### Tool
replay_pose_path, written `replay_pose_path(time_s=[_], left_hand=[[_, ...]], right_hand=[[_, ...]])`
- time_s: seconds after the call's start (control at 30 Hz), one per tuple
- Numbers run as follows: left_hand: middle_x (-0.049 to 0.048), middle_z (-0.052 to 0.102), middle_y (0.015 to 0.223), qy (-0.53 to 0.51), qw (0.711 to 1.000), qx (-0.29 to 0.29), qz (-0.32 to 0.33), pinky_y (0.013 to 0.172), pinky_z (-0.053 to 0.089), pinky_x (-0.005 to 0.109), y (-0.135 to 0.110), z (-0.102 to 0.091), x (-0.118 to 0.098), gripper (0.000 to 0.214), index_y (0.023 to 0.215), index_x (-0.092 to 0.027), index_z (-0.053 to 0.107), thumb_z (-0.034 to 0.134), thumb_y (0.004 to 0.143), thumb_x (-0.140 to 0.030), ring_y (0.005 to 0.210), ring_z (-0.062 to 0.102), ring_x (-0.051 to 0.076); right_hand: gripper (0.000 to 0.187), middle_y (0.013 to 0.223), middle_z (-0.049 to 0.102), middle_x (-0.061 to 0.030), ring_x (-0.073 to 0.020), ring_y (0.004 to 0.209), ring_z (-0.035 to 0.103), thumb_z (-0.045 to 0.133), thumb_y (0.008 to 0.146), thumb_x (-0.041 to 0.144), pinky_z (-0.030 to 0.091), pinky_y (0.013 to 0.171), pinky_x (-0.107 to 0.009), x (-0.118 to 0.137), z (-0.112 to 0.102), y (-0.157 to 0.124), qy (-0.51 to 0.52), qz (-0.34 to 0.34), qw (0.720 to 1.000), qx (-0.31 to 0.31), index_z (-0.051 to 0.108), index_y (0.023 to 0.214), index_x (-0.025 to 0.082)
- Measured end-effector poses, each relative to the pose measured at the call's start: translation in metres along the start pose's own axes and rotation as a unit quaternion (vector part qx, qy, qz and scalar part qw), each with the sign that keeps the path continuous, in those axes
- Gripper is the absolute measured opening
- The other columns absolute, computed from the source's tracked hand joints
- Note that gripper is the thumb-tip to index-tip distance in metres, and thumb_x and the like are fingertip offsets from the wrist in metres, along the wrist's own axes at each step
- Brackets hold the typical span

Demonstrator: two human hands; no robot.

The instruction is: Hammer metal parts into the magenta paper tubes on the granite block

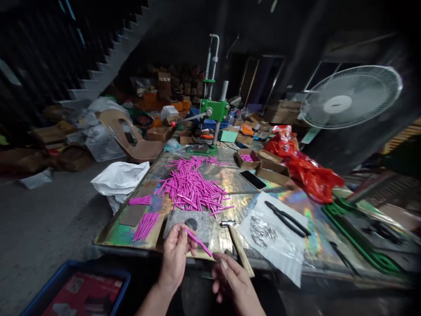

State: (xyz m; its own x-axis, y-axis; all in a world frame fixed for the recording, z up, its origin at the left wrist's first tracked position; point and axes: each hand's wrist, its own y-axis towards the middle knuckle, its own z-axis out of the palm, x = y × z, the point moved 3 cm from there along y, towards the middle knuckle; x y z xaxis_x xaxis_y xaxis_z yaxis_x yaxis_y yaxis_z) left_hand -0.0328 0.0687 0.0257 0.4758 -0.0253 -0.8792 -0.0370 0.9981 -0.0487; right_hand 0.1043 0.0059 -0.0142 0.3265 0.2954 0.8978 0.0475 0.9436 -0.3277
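My left hand (176, 256) pinches one thin pink stick (198, 241) at its upper end, low at the table's near edge. My right hand (234, 281) has its fingers curled, and its fingertips meet the stick's lower end. A big pile of pink sticks (192, 186) lies further back on the table. Two small bundles of sticks (144, 224) rest to the left. A grey stone slab (190, 224) with a dark round piece sits just beyond my hands. A hammer (235, 241) lies right of it.
Black pliers (287, 218) and small metal bits (261, 230) lie on white paper to the right. A phone (252, 179), cardboard boxes (272, 170), a red bag (304, 169), a green press (213, 112) and a fan (350, 96) stand further back. A blue crate (79, 289) sits at lower left.
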Motion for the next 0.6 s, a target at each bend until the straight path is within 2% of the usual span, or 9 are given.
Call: replay_pose_path(time_s=[0.07, 0.17, 0.23, 0.3, 0.37, 0.43, 0.53, 0.6], left_hand=[[-0.0022, 0.058, 0.062, -0.019, 0.999, 0.008, -0.04, 0.04, 0.041, 0.016, -0.014, 0.007, 0.012, 0.029, 0.07, -0.016, 0.053, 0.067, 0.066, -0.041, 0.045, 0.05, 0.007], [-0.0008, 0.06, 0.062, 0.004, 0.996, 0.027, -0.083, 0.041, 0.041, 0.017, -0.027, 0.008, 0.023, 0.031, 0.072, -0.016, 0.055, 0.067, 0.064, -0.043, 0.047, 0.051, 0.009], [0.0005, 0.06, 0.062, 0.072, 0.991, 0.065, -0.093, 0.042, 0.041, 0.019, -0.03, 0.004, 0.028, 0.032, 0.075, -0.016, 0.058, 0.064, 0.066, -0.047, 0.049, 0.052, 0.01], [-0.0004, 0.058, 0.055, 0.181, 0.971, 0.128, -0.087, 0.044, 0.04, 0.019, -0.03, -0.001, 0.034, 0.033, 0.075, -0.015, 0.063, 0.058, 0.071, -0.047, 0.044, 0.049, 0.009], [-0.0011, 0.056, 0.051, 0.286, 0.935, 0.195, -0.071, 0.043, 0.038, 0.019, -0.03, -0.004, 0.041, 0.031, 0.078, -0.016, 0.067, 0.055, 0.074, -0.044, 0.041, 0.046, 0.009], [0.0002, 0.059, 0.056, 0.366, 0.888, 0.277, -0.033, 0.047, 0.039, 0.019, -0.032, 0.0, 0.047, 0.024, 0.081, -0.019, 0.068, 0.053, 0.076, -0.037, 0.047, 0.05, 0.011], [0.0005, 0.063, 0.066, 0.463, 0.789, 0.402, 0.029, 0.056, 0.039, 0.019, -0.039, 0.012, 0.053, 0.015, 0.073, -0.021, 0.067, 0.052, 0.072, -0.019, 0.06, 0.055, 0.014], [0.0004, 0.063, 0.064, 0.529, 0.727, 0.435, 0.046, 0.055, 0.037, 0.019, -0.041, 0.017, 0.057, 0.017, 0.065, -0.02, 0.064, 0.05, 0.068, -0.012, 0.061, 0.055, 0.015]], right_hand=[[0.046, 0.051, 0.053, 0.0027, -0.0078, 0.034, 0.043, 0.06, 0.064, 0.06, 0.031, 0.032, -0.018, -0.004, 0.009, -0.001, 0.031, -0.005, 0.999, 0.014, 0.057, 0.077, 0.016], [0.047, 0.037, 0.039, 0.0082, -0.0053, 0.027, 0.029, 0.056, 0.063, 0.065, 0.022, 0.029, -0.018, -0.008, 0.002, -0.002, -0.01, -0.019, 1.0, 0.022, 0.045, 0.06, 0.019], [0.048, 0.039, 0.032, 0.0097, -0.0055, 0.03, 0.025, 0.055, 0.062, 0.066, 0.019, 0.031, -0.019, -0.005, -0.01, -0.004, -0.062, -0.031, 0.998, 0.007, 0.04, 0.059, 0.021], [0.044, 0.046, 0.03, 0.0083, -0.0068, 0.038, 0.026, 0.052, 0.068, 0.062, 0.022, 0.036, -0.02, 0.003, -0.024, -0.008, -0.138, -0.069, 0.988, -0.013, 0.038, 0.059, 0.021], [0.039, 0.052, 0.032, 0.0058, -0.0093, 0.047, 0.03, 0.047, 0.076, 0.054, 0.026, 0.043, -0.021, 0.013, -0.035, -0.013, -0.236, -0.12, 0.964, -0.021, 0.038, 0.059, 0.02], [0.032, 0.056, 0.038, 0.0032, -0.0115, 0.054, 0.035, 0.042, 0.081, 0.044, 0.03, 0.05, -0.023, 0.019, -0.041, -0.018, -0.334, -0.156, 0.929, -0.017, 0.04, 0.06, 0.02], [0.026, 0.06, 0.046, 0.0004, -0.0125, 0.056, 0.04, 0.037, 0.082, 0.033, 0.032, 0.053, -0.023, 0.019, -0.041, -0.023, -0.442, -0.182, 0.878, -0.005, 0.043, 0.061, 0.019], [0.024, 0.059, 0.049, -0.0003, -0.0121, 0.054, 0.041, 0.037, 0.081, 0.029, 0.033, 0.051, -0.023, 0.016, -0.041, -0.024, -0.487, -0.184, 0.854, 0.008, 0.047, 0.062, 0.019]])
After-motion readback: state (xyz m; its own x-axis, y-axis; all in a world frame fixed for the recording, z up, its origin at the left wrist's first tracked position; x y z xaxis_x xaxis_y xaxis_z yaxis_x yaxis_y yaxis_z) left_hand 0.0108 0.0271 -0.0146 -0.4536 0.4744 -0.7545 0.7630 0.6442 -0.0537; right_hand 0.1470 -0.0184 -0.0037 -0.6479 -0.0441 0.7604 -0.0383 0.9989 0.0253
